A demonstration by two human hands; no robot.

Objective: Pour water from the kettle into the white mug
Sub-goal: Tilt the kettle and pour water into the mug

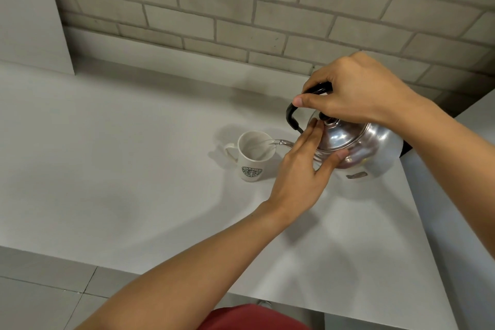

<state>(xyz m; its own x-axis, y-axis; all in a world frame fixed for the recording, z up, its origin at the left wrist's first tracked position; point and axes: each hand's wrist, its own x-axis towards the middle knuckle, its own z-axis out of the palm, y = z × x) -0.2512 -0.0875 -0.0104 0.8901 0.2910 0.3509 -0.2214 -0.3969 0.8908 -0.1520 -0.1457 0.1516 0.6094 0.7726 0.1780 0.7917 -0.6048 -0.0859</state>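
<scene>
Right hand (356, 88) grips the kettle (356, 142) handle, left hand (302, 166) open steadying its lid, near the table (134, 169) edge.

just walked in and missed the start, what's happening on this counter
A person is pouring from a metal kettle into a white mug on a pale counter. The right hand grips the kettle's black handle and tips it. The left hand rests flat against the kettle's side near the lid. The spout sits at the mug's rim and a thin stream of water is running in. How full the mug is cannot be told.
</scene>
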